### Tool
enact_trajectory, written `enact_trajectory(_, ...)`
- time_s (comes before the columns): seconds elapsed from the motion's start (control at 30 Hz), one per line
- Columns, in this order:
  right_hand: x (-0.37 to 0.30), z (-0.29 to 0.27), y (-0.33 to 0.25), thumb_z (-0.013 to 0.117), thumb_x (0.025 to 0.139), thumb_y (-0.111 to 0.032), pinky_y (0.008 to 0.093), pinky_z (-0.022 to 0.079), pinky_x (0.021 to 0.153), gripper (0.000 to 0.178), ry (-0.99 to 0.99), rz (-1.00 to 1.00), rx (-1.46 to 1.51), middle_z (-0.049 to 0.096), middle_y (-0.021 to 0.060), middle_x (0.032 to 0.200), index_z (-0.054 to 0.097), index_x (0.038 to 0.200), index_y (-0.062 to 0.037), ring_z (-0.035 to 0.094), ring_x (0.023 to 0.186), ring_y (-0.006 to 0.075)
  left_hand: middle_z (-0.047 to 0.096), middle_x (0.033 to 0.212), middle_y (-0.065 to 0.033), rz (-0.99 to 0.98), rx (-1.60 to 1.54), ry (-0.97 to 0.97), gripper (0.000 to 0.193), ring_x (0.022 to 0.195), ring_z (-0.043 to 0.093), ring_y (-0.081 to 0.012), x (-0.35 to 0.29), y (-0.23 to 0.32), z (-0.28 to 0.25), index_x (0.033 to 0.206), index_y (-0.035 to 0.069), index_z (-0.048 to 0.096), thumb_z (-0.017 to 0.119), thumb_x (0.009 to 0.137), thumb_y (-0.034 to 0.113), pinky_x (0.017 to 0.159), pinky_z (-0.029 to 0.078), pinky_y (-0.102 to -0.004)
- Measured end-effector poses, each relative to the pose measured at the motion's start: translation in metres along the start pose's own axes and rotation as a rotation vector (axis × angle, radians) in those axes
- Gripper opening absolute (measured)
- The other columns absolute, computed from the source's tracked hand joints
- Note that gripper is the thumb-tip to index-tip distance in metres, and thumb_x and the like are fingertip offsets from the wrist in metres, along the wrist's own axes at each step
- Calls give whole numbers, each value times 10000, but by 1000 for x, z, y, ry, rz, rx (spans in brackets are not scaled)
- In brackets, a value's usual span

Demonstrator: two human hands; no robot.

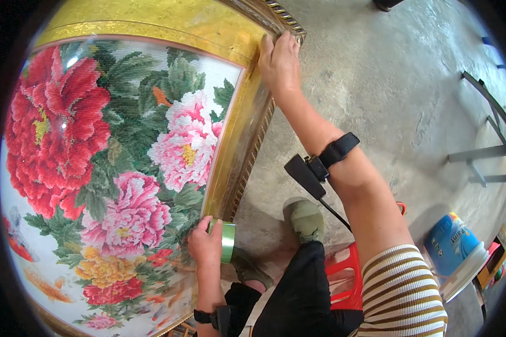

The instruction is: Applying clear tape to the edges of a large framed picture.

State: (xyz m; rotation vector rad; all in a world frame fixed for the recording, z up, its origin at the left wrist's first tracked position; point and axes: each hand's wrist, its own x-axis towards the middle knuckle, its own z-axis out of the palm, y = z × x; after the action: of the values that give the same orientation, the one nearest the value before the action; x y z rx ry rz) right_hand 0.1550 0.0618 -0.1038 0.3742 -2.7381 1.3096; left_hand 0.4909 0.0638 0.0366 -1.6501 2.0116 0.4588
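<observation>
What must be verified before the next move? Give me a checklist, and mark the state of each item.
1. Right hand on the picture frame, by its upper right corner: ok, laid on the edge with fingers extended.
2. Left hand has hold of the green cylinder: ok, though some fingers are hidden.
3. Black cable at the right forearm clear of the frame: ok, it runs down toward the lap.
4. Blue bucket apart from the frame: ok, it is well off to the right.
5. Frame supported at its far left side: cannot tell, the view cuts it off.
</observation>
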Motion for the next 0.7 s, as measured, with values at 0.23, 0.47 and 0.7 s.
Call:
enact_trajectory(0.23,12,2,-23,329,876,-447,428,195,1036,661,-171,361,-25,294,254,1331,257,1297,58,221,1264,399,624,823,-190,42,6,13,388,772,605,-327,-1,-1,-4,988,101,636,627,702,363,701,460,-374)
enact_trajectory(0.47,-25,-7,44,386,886,-288,467,220,1012,473,-152,-37,-97,353,133,1337,331,1299,-64,280,1249,357,616,839,-195,41,12,-17,386,807,585,-361,4,-6,-7,993,139,632,583,723,410,721,452,-419)
enact_trajectory(0.7,-67,-23,22,428,826,-148,463,236,1007,440,-165,-254,-618,356,183,1321,402,1231,21,267,1247,387,615,815,-209,84,6,26,374,771,594,-346,5,-1,-9,943,52,638,607,724,353,703,452,-383)
